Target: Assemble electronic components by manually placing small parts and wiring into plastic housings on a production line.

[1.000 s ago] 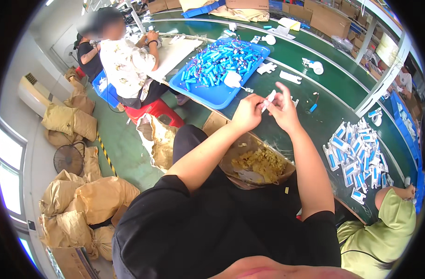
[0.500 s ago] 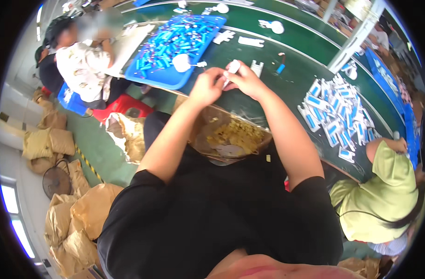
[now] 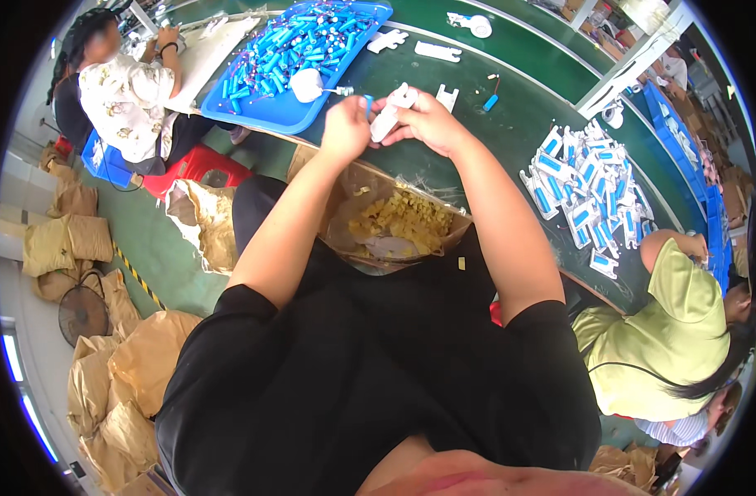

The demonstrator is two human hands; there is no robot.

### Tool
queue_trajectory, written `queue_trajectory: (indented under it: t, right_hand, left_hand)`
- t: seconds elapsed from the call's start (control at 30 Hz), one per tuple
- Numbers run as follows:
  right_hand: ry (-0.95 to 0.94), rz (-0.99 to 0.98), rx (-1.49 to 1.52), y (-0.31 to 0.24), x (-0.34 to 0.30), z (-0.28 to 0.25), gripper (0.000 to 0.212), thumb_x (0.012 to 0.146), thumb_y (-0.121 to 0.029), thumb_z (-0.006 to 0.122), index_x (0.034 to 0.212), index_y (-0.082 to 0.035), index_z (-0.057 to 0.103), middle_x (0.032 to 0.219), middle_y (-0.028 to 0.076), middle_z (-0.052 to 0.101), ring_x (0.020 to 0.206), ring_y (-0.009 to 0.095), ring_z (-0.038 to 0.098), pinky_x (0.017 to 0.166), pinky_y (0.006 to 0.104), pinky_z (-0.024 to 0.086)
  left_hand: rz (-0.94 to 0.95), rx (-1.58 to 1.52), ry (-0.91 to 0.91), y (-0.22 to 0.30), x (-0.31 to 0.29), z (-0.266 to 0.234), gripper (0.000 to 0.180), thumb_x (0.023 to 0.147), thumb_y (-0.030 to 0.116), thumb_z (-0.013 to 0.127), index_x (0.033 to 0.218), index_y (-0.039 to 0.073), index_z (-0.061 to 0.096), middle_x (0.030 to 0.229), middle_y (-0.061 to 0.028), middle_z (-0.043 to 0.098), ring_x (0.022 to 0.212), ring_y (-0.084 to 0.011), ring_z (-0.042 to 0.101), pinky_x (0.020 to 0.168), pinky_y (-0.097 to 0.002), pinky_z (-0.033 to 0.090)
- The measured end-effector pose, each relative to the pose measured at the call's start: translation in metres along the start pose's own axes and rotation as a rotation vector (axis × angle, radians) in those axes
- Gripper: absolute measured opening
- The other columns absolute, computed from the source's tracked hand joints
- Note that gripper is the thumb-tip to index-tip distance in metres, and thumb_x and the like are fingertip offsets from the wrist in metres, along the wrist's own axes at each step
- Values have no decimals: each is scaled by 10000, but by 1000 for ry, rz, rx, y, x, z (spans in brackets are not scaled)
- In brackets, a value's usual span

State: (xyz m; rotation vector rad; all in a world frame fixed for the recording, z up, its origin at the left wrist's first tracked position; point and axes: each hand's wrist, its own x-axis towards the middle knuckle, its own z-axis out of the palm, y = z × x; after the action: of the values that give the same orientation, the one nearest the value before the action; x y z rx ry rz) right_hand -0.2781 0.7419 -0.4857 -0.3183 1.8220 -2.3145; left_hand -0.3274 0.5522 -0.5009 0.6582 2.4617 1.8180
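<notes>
My right hand (image 3: 430, 124) grips a white plastic housing (image 3: 386, 122), tilted over the bench's near edge. Close beside it, my left hand (image 3: 345, 132) pinches a small blue cylindrical battery (image 3: 368, 105); its fingers partly hide the battery. Just past my left hand, a blue tray (image 3: 291, 122) holds many blue batteries with thin wires, and a white round-headed piece (image 3: 307, 85) lies on its near right corner. Beyond my right hand are a loose white housing (image 3: 446, 99) and a single wired blue battery (image 3: 490, 102).
A pile of white housings with blue batteries (image 3: 589, 186) covers the right of the green bench (image 3: 510, 136). An open box (image 3: 328, 236) with yellow bits is below my hands. One person (image 3: 130, 103) sits at left, another in light green (image 3: 667, 331) at right. Paper sacks (image 3: 151, 355) lie left.
The blue battery now shows in my left hand, and the housing in my right hand has turned more into view. My hands have drawn slightly apart. The whole view has shifted a little.
</notes>
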Motion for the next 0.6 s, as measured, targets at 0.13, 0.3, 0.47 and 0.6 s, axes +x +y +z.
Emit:
queue_trajectory:
  t: [0.13,0.3,0.47,0.6]
  right_hand:
    - [142,-117,19,-6,1,7,256,1104,-169,579,1258,35,575,1139,196,709,1004,313,751,882,422,650]
    - [404,-19,-189,-4,7,0,307,1067,-51,593,1324,106,535,1070,186,720,915,260,764,816,381,663]
    - [508,-49,-280,-3,8,-11,546,1027,-5,628,1493,112,369,1134,208,707,922,275,777,778,355,664]
    - [666,-301,-674,4,9,-20,485,978,0,663,1428,69,494,1177,180,721,819,211,758,685,309,624]
  left_hand:
    - [102,-192,-6,-19,7,-20,271,1152,166,429,1132,-35,609,841,-86,692,633,-136,648,529,-296,559]
    - [65,-399,-20,-3,-3,-44,285,1164,238,435,1151,34,634,844,-3,637,627,-70,543,534,-239,471]
    - [59,-412,-53,19,-6,-67,297,1159,260,461,1155,46,666,847,15,647,622,-55,515,554,-220,442]
    - [175,-268,-83,23,-18,-78,296,1154,258,476,1196,41,673,928,7,683,780,-60,572,666,-226,464]
